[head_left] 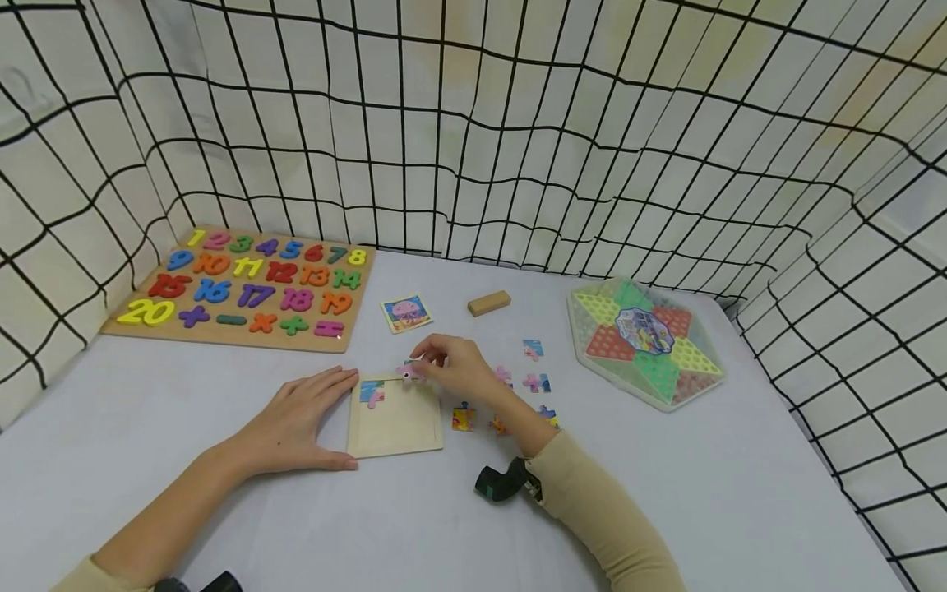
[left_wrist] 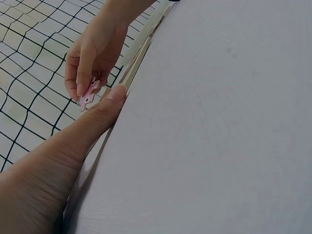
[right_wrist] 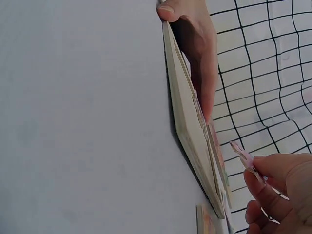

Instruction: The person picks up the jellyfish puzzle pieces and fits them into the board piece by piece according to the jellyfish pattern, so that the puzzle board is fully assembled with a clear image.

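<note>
A square wooden puzzle tray (head_left: 403, 421) lies on the table, with a blue and pink corner piece (head_left: 372, 394) set in its upper left. My left hand (head_left: 299, 423) rests at the tray's left side, fingers extended to the far corner and thumb at the near one. Over the tray's far edge my right hand (head_left: 462, 370) pinches a pink jigsaw piece (head_left: 408, 372) between thumb and fingertips. In the left wrist view this jigsaw piece (left_wrist: 87, 97) shows an eye printed on it. From the right wrist view, the piece (right_wrist: 247, 160) is tilted, raised beside the tray (right_wrist: 187, 117).
Several loose jigsaw pieces (head_left: 533, 349) lie right of the tray, some partly behind the right arm. Beyond are a picture card (head_left: 406, 313) and a wooden block (head_left: 489, 303). A number board (head_left: 237, 288) sits back left, a hexagonal game box (head_left: 644, 341) right. Black netting (head_left: 444, 131) surrounds the table.
</note>
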`<state>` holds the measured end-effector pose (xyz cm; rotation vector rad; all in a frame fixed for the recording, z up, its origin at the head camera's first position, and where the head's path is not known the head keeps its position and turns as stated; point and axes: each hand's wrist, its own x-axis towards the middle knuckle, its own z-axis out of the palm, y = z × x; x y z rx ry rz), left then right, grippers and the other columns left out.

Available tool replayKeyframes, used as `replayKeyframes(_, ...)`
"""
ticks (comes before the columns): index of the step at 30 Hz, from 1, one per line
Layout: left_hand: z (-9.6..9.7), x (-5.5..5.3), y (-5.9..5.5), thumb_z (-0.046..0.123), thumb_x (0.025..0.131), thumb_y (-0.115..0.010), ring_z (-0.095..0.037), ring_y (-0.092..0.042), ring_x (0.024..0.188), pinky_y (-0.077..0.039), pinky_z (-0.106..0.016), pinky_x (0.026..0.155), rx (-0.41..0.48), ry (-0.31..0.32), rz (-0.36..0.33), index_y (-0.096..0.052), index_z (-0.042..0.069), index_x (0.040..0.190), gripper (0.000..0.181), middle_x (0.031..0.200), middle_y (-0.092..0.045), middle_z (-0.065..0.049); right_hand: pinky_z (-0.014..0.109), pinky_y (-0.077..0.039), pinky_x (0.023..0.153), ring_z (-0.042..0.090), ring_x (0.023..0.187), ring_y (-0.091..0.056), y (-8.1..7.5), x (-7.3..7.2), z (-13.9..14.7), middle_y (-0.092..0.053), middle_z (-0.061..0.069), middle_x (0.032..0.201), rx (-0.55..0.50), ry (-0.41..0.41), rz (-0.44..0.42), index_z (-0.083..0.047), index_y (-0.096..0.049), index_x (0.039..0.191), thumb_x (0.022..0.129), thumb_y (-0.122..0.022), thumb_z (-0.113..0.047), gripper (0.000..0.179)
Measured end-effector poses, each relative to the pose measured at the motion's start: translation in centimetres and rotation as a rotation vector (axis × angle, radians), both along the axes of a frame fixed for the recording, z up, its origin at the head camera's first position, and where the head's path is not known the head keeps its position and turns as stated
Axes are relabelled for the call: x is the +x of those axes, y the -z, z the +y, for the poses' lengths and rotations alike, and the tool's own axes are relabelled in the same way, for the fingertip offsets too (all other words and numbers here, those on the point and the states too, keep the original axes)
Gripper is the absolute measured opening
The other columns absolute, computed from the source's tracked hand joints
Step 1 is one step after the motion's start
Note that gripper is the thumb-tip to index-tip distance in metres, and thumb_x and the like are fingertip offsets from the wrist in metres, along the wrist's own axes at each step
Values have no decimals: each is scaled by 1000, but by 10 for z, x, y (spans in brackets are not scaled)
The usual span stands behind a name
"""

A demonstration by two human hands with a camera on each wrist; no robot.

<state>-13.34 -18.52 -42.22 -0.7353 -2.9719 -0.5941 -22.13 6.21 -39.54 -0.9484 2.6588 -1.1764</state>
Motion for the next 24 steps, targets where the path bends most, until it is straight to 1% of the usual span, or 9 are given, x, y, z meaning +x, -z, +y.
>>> replayKeyframes(3, 0, 0, 0, 82, 55, -57, -34, -23, 133, -19, -57, 99, -4, 1, -2, -35, 3, 140, 118, 143, -33, -15, 17, -36, 53, 8, 63, -46, 4, 3, -5, -60, -5, 74, -4, -14, -26, -10, -65, 93, 87, -64, -15, 8)
replayKeyframes(5, -1, 0, 1, 83, 55, -56, -33, -23, 133, -19, -57, 100, -7, -1, -1, -35, 3, 140, 118, 143, -33, -15, 17, -36, 52, 8, 63, -46, 6, 3, -7, -59, -6, 74, -2, -19, -59, -12, -64, 93, 86, -65, -18, 9)
replayKeyframes(9, -1, 0, 1, 82, 55, -57, -33, -23, 133, -19, -56, 100, -3, 0, -2, -35, 3, 140, 118, 144, -33, -15, 17, -35, 49, 8, 60, -45, 10, 6, -12, -58, -5, 72, -4, -15, -109, -13, -64, 92, 86, -65, -20, 10)
replayKeyframes(11, -1, 0, 1, 82, 56, -57, -33, -22, 133, -19, -56, 100, 0, 1, -4, -35, 3, 140, 118, 144, -33, -15, 17, -34, 49, 8, 59, -45, 11, 7, -14, -58, -5, 72, 6, -10, -96, -12, -64, 91, 85, -66, -20, 10)
replayKeyframes(18, -1, 0, 0, 82, 56, -56, -33, -22, 133, -19, -56, 100, -2, 3, -7, -35, 2, 140, 118, 144, -33, -15, 16, -33, 50, 6, 58, -43, 12, 10, -20, -54, -7, 65, 74, -1, 21, -11, -66, 87, 84, -67, -20, 9)
replayKeyframes(24, 0, 1, 0, 82, 56, -56, -33, -22, 133, -19, -56, 100, -3, 4, 3, -35, 2, 139, 118, 143, -33, -15, 15, -35, 51, 6, 59, -44, 13, 12, -22, -53, -7, 63, 95, 14, 59, -10, -66, 86, 84, -67, -20, 10)
